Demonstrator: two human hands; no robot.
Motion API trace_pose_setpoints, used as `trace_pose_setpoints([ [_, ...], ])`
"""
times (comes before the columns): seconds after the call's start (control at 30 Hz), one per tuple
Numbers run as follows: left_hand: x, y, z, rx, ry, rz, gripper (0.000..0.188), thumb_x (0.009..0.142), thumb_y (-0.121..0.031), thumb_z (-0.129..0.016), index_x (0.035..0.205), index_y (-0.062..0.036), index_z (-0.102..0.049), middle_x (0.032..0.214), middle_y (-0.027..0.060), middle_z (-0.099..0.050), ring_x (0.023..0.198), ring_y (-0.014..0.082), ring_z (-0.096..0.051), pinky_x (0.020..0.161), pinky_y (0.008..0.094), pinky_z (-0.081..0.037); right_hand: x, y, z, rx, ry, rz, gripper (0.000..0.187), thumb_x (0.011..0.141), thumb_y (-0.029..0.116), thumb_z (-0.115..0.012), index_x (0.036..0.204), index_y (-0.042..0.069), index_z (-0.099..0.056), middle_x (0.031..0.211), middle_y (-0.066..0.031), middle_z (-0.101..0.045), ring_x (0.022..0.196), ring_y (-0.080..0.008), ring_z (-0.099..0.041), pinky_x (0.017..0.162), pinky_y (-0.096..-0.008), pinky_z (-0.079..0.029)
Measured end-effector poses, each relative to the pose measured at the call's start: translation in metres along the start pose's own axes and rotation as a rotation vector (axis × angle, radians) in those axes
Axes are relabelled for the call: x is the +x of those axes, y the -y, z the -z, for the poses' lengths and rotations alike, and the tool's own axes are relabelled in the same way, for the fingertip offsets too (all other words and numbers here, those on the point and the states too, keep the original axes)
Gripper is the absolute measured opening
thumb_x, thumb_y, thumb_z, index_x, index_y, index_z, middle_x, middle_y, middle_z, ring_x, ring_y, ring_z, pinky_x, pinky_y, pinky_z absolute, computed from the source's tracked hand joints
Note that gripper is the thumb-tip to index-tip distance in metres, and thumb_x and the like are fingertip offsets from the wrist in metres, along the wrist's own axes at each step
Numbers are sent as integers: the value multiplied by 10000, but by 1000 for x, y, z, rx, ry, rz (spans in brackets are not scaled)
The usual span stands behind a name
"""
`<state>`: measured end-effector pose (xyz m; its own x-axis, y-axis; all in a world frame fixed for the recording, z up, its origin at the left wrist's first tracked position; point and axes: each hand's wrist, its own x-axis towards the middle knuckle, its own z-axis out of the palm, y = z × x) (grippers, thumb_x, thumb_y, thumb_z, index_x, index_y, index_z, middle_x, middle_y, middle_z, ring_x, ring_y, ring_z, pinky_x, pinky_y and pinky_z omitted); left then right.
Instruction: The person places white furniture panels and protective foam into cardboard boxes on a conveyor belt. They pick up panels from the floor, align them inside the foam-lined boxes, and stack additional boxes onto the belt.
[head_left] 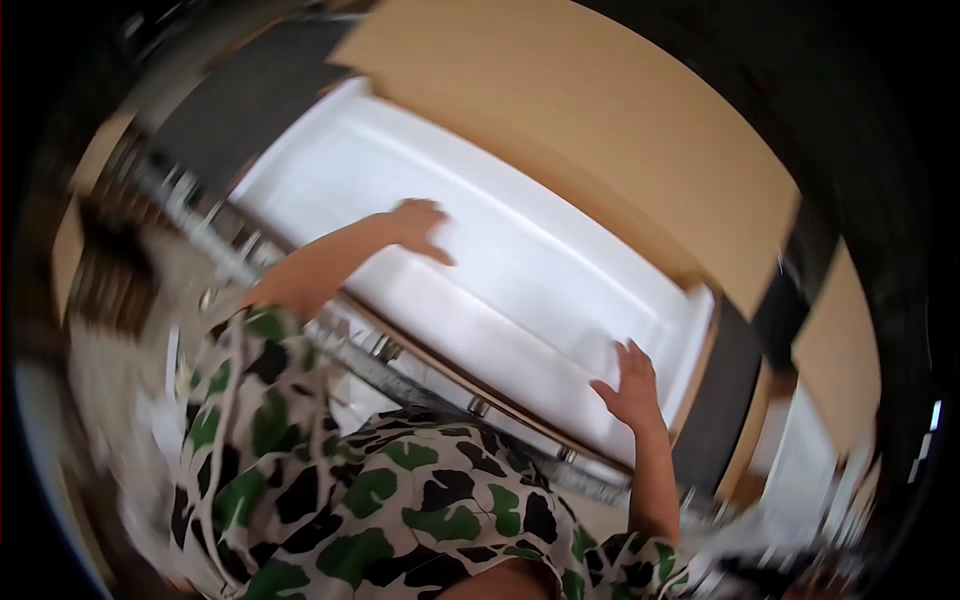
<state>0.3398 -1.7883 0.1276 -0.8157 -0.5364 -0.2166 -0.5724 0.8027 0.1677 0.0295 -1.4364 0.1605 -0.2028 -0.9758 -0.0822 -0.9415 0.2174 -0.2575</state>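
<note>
A long cardboard box [600, 120] lies in front of me with its far flap folded back. White foam sheet [480, 215] lines its inside and rises along the walls. Over the near left part of the lining is my left hand [412, 228], fingers spread, holding nothing. My right hand [633, 388] is at the right end of the foam, fingers apart and also without anything in it. Whether either hand touches the foam or hovers just over it, I cannot tell.
The box rests on a dark belt [250, 105] with a metal rail and rollers [225, 255] along its near edge. At the right are more cardboard [838, 360] and white sheet material [800, 460]. Brown stacked pieces [115, 265] stand at the left, blurred.
</note>
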Motion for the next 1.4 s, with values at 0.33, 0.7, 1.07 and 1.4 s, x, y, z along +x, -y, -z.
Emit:
trace_pose_setpoints([
  [0.33,-89,-40,8,177,166,-4,508,607,-468,-719,934,-87,-638,1097,122,-467,1098,271,-401,826,417,-381,-28,-7,2,-19,377,142,481,596,410,-770,847,23,-636,827,-161,-589,816,-327,-534,699,-413,-445],
  [0.7,-112,-47,13,-234,345,259,698,669,-716,-532,883,-66,-670,824,66,-647,910,256,-559,878,447,-325,90,-50,-12,195,30,244,590,713,341,-717,1130,-27,-518,1124,-223,-531,1088,-379,-450,935,-434,-356],
  [1.07,-117,-55,35,-135,462,380,752,644,-802,-442,625,-67,-600,631,88,-591,697,261,-570,742,367,-379,213,-112,6,-155,-81,404,591,730,231,-668,1215,6,-416,986,-225,-564,863,-398,-546,724,-467,-449],
  [1.4,-141,-71,24,-338,23,370,708,722,-727,-450,669,-41,-617,670,98,-608,716,263,-578,788,368,-367,211,-57,20,-417,-480,96,532,702,159,-691,1166,78,-442,1090,-124,-498,1031,-299,-454,851,-424,-384],
])
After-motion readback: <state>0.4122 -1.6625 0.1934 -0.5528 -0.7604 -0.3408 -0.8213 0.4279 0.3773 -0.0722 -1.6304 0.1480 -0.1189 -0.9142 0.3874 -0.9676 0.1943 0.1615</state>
